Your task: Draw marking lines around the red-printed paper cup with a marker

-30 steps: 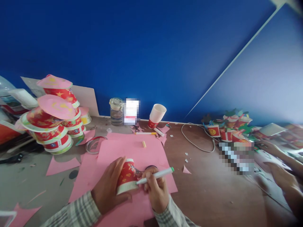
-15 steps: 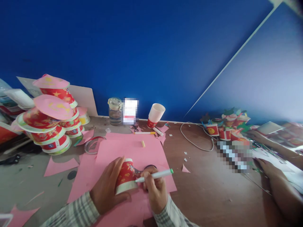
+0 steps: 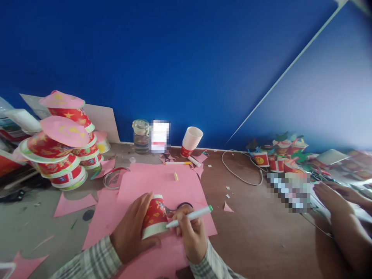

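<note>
My left hand (image 3: 130, 226) is wrapped round a red patterned paper cup (image 3: 155, 213), which stands upside down with its wide pale rim toward me. Pinched in my right hand (image 3: 192, 236) is a white marker (image 3: 190, 217) with a green end. Its tip touches the pale band near the cup's rim, where a faint green tint shows. Under both hands lie sheets of pink paper (image 3: 162, 182). A dark round object (image 3: 186, 204) is partly hidden behind my right hand.
Stacked decorated cups (image 3: 62, 166) with pink tops stand at left. Along the blue wall are a water jug (image 3: 141, 137) and a tilted cup stack (image 3: 192, 138). A yellow marker (image 3: 177, 163), a cable (image 3: 241, 176) and pink scraps lie around. Another person's hands (image 3: 328, 197) work at right.
The marker tip has moved slightly down along the cup's pale band, leaving a bit of green. The other person's hands have shifted at the right. My left hand and the cup stay put.
</note>
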